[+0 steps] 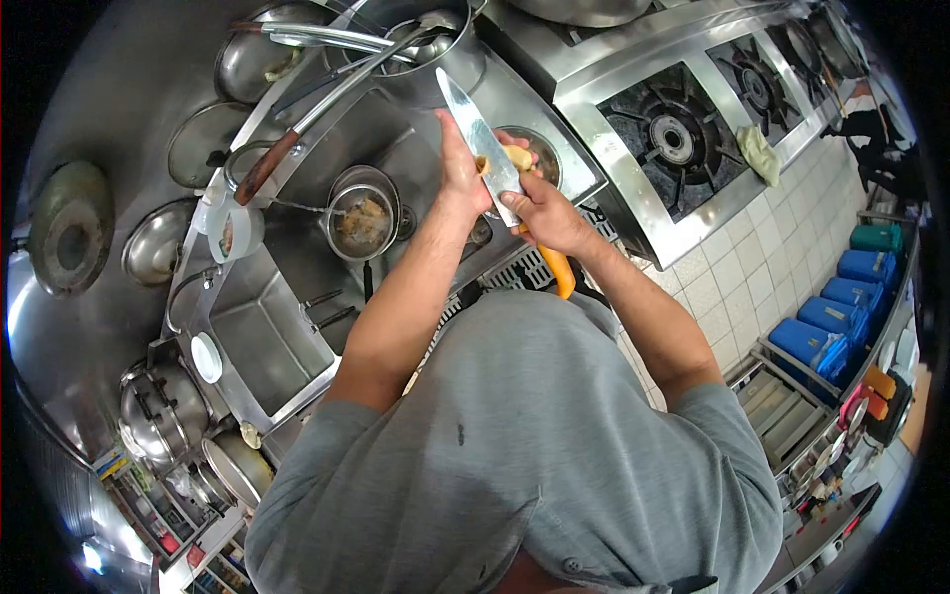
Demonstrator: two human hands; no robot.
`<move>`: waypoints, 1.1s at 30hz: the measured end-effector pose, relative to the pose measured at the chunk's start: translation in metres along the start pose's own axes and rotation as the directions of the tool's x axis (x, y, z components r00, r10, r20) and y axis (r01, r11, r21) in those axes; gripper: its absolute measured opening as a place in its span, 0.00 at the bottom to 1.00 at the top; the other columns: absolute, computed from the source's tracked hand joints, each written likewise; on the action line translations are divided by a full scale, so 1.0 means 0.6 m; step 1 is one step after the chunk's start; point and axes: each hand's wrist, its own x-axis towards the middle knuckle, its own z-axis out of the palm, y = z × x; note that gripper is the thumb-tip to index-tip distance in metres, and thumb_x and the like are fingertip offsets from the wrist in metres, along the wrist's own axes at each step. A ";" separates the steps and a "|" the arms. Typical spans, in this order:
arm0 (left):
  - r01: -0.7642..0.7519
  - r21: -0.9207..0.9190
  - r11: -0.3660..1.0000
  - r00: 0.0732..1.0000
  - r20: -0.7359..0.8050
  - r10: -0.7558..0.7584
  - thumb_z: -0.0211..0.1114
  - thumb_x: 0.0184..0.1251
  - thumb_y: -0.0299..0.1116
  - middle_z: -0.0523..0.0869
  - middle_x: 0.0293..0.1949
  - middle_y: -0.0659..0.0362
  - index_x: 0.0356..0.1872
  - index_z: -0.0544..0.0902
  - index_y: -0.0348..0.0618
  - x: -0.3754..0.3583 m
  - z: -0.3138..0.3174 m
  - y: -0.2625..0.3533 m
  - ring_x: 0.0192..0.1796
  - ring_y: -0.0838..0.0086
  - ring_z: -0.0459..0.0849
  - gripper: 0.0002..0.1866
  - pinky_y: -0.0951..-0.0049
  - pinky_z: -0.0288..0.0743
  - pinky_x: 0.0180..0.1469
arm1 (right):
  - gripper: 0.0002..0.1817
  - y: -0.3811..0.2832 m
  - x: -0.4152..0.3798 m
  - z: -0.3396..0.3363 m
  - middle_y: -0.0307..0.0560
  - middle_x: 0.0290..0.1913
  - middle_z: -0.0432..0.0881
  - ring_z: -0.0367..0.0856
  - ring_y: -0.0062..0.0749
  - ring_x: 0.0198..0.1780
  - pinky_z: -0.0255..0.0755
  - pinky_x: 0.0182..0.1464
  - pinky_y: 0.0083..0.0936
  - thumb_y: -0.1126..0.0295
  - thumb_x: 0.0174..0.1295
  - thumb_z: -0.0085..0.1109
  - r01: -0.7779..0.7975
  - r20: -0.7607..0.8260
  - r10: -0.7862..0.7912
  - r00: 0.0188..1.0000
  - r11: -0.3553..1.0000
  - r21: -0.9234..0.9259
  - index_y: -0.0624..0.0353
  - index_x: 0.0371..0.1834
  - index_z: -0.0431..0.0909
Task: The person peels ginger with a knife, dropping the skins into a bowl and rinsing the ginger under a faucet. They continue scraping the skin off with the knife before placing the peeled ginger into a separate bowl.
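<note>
A large knife with a broad shiny blade points up and to the left. My right hand is closed around its lower end, and the knife's yellow-orange handle sticks out below that hand. My left hand is behind the blade and holds a pale yellow piece of food, partly covered by the blade. Both hands are close together over the sink's right edge. Left of my left forearm, a strainer with bits of food sits in the sink under a thin stream of water.
A large pot with utensils stands beyond my hands. The stove is at the right, with a cloth on its edge. Lids line the left wall. An empty basin lies lower left; blue bins stand far right.
</note>
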 end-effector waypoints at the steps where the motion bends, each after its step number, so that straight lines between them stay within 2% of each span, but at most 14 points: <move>1: 0.001 -0.022 1.000 1.000 0.015 -0.001 0.38 0.58 0.91 0.86 0.43 0.35 0.36 0.83 0.35 0.007 -0.014 -0.003 0.45 0.32 0.86 0.57 0.29 0.79 0.52 | 0.13 0.001 -0.002 -0.003 0.39 0.33 0.79 0.81 0.22 0.29 0.76 0.27 0.22 0.61 0.80 0.56 -0.001 -0.002 0.001 1.000 1.000 -0.002 0.61 0.50 0.74; 5: 0.021 -0.101 0.995 0.999 -0.034 -0.025 0.39 0.57 0.91 0.80 0.60 0.35 0.60 0.74 0.29 -0.008 -0.032 0.006 0.62 0.36 0.78 0.63 0.32 0.66 0.70 | 0.14 0.016 0.001 -0.019 0.42 0.33 0.79 0.81 0.24 0.28 0.76 0.28 0.26 0.60 0.80 0.56 0.041 -0.074 -0.042 0.996 0.999 -0.017 0.62 0.48 0.73; 6: 0.015 -0.125 0.992 0.996 -0.084 -0.026 0.40 0.57 0.91 0.77 0.64 0.36 0.67 0.70 0.27 -0.017 -0.030 0.008 0.67 0.37 0.75 0.66 0.33 0.61 0.75 | 0.14 0.044 0.017 -0.038 0.45 0.32 0.79 0.81 0.27 0.28 0.77 0.30 0.29 0.61 0.79 0.56 0.109 -0.151 -0.157 0.976 0.953 -0.282 0.63 0.47 0.72; 7: 0.013 -0.126 0.992 0.996 -0.086 -0.024 0.40 0.57 0.91 0.77 0.64 0.36 0.67 0.70 0.27 -0.022 -0.034 0.012 0.67 0.37 0.75 0.66 0.33 0.61 0.75 | 0.15 0.039 0.017 -0.043 0.48 0.30 0.80 0.82 0.29 0.29 0.77 0.32 0.33 0.61 0.79 0.57 0.145 -0.193 -0.285 0.939 0.835 -0.530 0.64 0.46 0.71; 11: -0.042 -0.076 0.996 0.997 -0.070 0.037 0.45 0.66 0.84 0.78 0.63 0.36 0.66 0.72 0.29 -0.034 -0.051 0.025 0.67 0.43 0.77 0.57 0.33 0.65 0.73 | 0.16 0.006 -0.011 -0.058 0.70 0.40 0.85 0.84 0.70 0.46 0.77 0.47 0.56 0.61 0.73 0.59 -0.056 -0.299 -0.204 0.932 0.735 -0.676 0.65 0.45 0.71; 14: -0.106 0.318 0.942 0.976 -0.146 0.159 0.59 0.76 0.66 0.79 0.64 0.43 0.63 0.76 0.32 -0.031 -0.055 0.024 0.64 0.52 0.81 0.39 0.43 0.74 0.68 | 0.15 -0.005 -0.021 -0.058 0.69 0.42 0.86 0.85 0.68 0.48 0.77 0.49 0.57 0.63 0.73 0.59 -0.085 -0.294 -0.200 0.935 0.677 -0.731 0.64 0.47 0.71; 16: -0.226 0.970 0.089 0.917 0.181 0.356 0.65 0.74 0.38 0.80 0.62 0.50 0.66 0.79 0.42 -0.068 -0.017 0.013 0.60 0.55 0.84 0.23 0.54 0.80 0.62 | 0.14 0.000 -0.018 -0.058 0.70 0.43 0.86 0.85 0.68 0.48 0.77 0.50 0.57 0.63 0.72 0.58 -0.082 -0.287 -0.212 0.934 0.656 -0.750 0.64 0.47 0.71; 17: -0.227 0.970 0.090 0.917 0.181 0.356 0.65 0.74 0.38 0.80 0.62 0.50 0.66 0.79 0.42 -0.079 -0.010 0.001 0.60 0.55 0.84 0.23 0.54 0.80 0.62 | 0.14 0.010 -0.013 -0.056 0.70 0.40 0.86 0.85 0.70 0.47 0.77 0.48 0.57 0.63 0.72 0.59 -0.064 -0.293 -0.238 0.926 0.667 -0.742 0.65 0.46 0.72; 19: -0.241 0.832 -0.500 0.865 0.418 0.277 0.63 0.65 0.24 0.81 0.60 0.52 0.70 0.80 0.56 -0.098 0.004 -0.028 0.58 0.54 0.84 0.30 0.59 0.80 0.62 | 0.14 0.018 -0.007 -0.054 0.70 0.38 0.86 0.84 0.71 0.45 0.77 0.47 0.57 0.63 0.71 0.60 -0.044 -0.299 -0.265 0.917 0.677 -0.735 0.65 0.45 0.72; 23: -0.079 0.769 -0.634 0.921 0.300 0.249 0.60 0.63 0.22 0.80 0.59 0.52 0.72 0.80 0.65 -0.105 0.001 -0.039 0.60 0.54 0.82 0.35 0.58 0.77 0.64 | 0.14 0.008 -0.011 -0.057 0.73 0.44 0.85 0.84 0.71 0.50 0.76 0.53 0.58 0.65 0.72 0.58 -0.109 -0.333 -0.178 0.926 0.718 -0.688 0.67 0.48 0.73; 27: -0.103 0.961 -0.257 0.886 0.206 0.416 0.63 0.62 0.23 0.83 0.53 0.47 0.63 0.85 0.50 -0.088 -0.073 0.018 0.55 0.55 0.85 0.26 0.61 0.80 0.60 | 0.14 -0.033 -0.044 -0.063 0.76 0.44 0.84 0.83 0.73 0.50 0.75 0.54 0.57 0.66 0.72 0.57 -0.131 -0.335 -0.126 0.934 0.750 -0.648 0.69 0.47 0.74; 28: 0.018 0.995 0.100 0.913 -0.057 0.404 0.65 0.64 0.23 0.84 0.53 0.49 0.59 0.84 0.44 -0.105 -0.073 0.058 0.51 0.59 0.87 0.21 0.61 0.83 0.56 | 0.14 -0.027 -0.045 -0.067 0.77 0.45 0.83 0.82 0.73 0.51 0.75 0.53 0.56 0.66 0.72 0.59 -0.132 -0.352 -0.126 0.928 0.772 -0.622 0.70 0.47 0.74; 30: -0.229 0.555 0.800 0.892 -0.210 0.401 0.64 0.69 0.21 0.86 0.50 0.47 0.54 0.80 0.35 -0.100 -0.192 0.141 0.54 0.55 0.88 0.14 0.54 0.86 0.59 | 0.14 0.000 -0.056 -0.075 0.73 0.41 0.84 0.84 0.65 0.46 0.77 0.49 0.49 0.68 0.72 0.60 -0.011 -0.353 -0.225 0.908 0.829 -0.559 0.70 0.50 0.74; 33: -0.489 0.028 0.872 0.827 -0.303 0.474 0.59 0.73 0.18 0.86 0.48 0.45 0.49 0.78 0.26 -0.131 -0.372 0.293 0.53 0.50 0.88 0.08 0.44 0.82 0.69 | 0.09 0.031 -0.065 -0.084 0.50 0.31 0.82 0.81 0.35 0.33 0.76 0.39 0.34 0.72 0.74 0.59 0.069 -0.334 -0.164 0.928 0.958 -0.279 0.67 0.49 0.75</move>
